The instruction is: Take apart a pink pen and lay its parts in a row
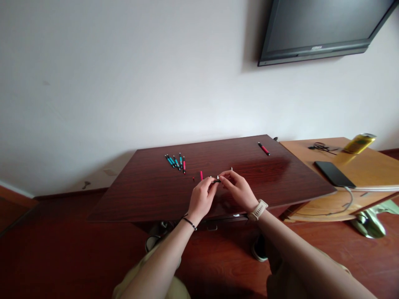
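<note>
- Both hands meet over the dark table (149, 195); my left hand (202, 200) and right hand (239, 192) each pinch an end of a small dark pen part (217, 180)
- Judgement — keep the two ends in line, twist gently
- Loose red piece (201, 175) lies just beside; mind it doesn't roll

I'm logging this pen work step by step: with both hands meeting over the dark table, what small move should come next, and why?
Probably pick up the loose red piece with the left hand. Both hands pinch a small dark pen part between them, the right hand closing on it from the other side. The red piece lies just left of them, apart from the finished-looking pens.
</note>
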A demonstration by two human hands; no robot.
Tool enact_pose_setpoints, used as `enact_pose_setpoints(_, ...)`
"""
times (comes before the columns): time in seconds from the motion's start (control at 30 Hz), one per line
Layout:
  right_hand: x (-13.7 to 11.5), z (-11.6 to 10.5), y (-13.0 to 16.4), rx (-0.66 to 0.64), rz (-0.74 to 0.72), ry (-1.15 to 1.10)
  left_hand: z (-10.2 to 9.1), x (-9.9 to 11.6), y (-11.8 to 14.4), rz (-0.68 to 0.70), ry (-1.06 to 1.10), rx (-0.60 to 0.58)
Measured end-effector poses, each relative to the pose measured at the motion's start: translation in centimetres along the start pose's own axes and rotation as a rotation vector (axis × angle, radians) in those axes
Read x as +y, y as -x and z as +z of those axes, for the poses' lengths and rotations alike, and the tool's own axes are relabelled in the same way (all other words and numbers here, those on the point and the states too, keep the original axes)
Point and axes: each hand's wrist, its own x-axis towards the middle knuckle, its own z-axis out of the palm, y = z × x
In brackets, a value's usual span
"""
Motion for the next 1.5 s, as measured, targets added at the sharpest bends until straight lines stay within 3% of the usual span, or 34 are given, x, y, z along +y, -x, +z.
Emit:
enact_pose_setpoints(0.17,-0.1,0.1,0.1,-0.005,0.005,0.042,-0.4,0.0,0.2,0.017,-0.016,-0.018)
enact_pose_setpoints(0.37,0.3,0.9,0.3,-0.032,-0.003,0.031,-0.2,-0.5,0.2,-0.003,0.039,0.059)
enact_pose_setpoints(0.7,0.0,1.1,1.5,0.074,-0.101,0.085,0.7,-0.3,0.7,-0.231,0.335,0.056)
enact_pose_setpoints(0.83,0.1,1.2,1.8,0.012,-0.148,0.061,0.8,-0.9,0.4,-0.331,0.418,0.100)
enact_pose_setpoints(1.03,1.1,1.4,1.9,-0.157,0.008,-0.016,0.3,-1.1,0.2,-0.312,0.294,0.125)
enact_pose_setpoints(1.17,1.2,1.2,1.7,-0.207,-0.002,0.052,0.3,-0.8,0.3,-0.360,0.307,0.106)
enact_pose_setpoints(1.5,0.0,0.8,1.8,-0.035,-0.234,0.137,-0.4,-0.9,-0.2,-0.458,0.419,0.158)
